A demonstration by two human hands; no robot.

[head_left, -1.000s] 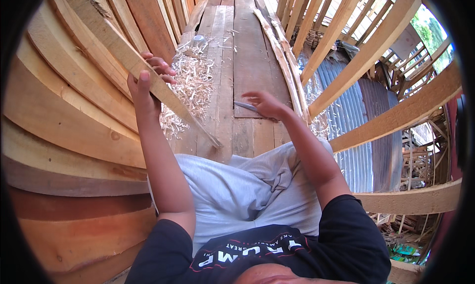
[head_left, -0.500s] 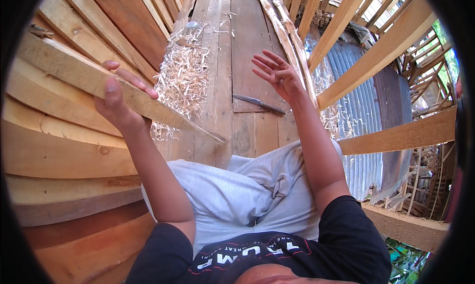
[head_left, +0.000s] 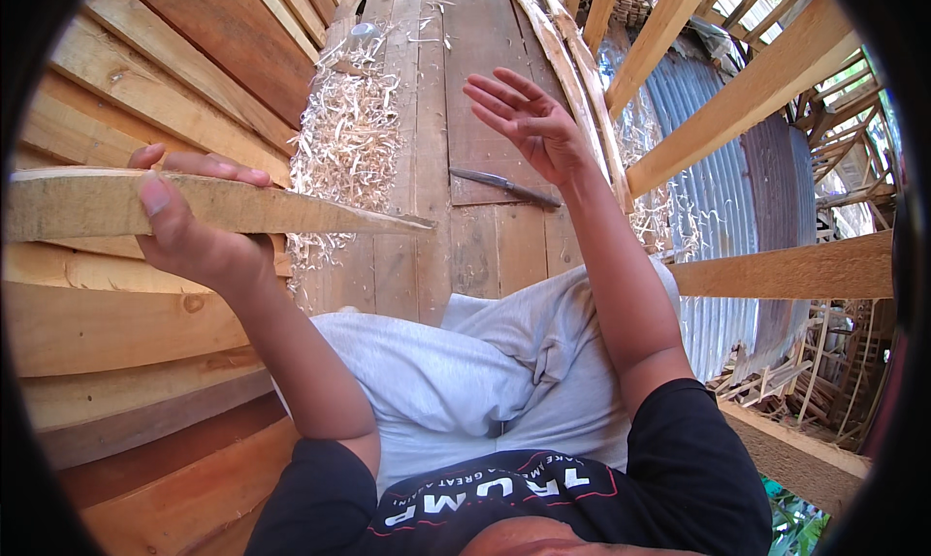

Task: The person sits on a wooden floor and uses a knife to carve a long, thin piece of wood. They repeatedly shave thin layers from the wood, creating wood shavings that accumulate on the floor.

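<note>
A long wooden board (head_left: 315, 205), tapering to a thin end over the floor, is gripped in my left hand (head_left: 199, 231). My thumb lies on its near face while the fingers reach over the far edge. The board's other end runs off to the left rim of the picture. My right hand (head_left: 529, 125) is raised in the air with its fingers stretched out and holds nothing. Beneath it on the planks lies a knife (head_left: 504, 186) with a dark handle, apart from the hand.
Curled wood shavings (head_left: 344, 134) are heaped on the plank floor (head_left: 417, 265), near a small clear cup (head_left: 364, 36). Boards line the wall (head_left: 126, 333) at left. Two peeled poles (head_left: 572, 62) lie at right, beside slanted wooden railing posts (head_left: 737, 110) and corrugated metal sheeting (head_left: 718, 217).
The board has swung from a slope to nearly level, its left end coming nearer. My left hand has shifted left. My right hand has moved a little left and farther away.
</note>
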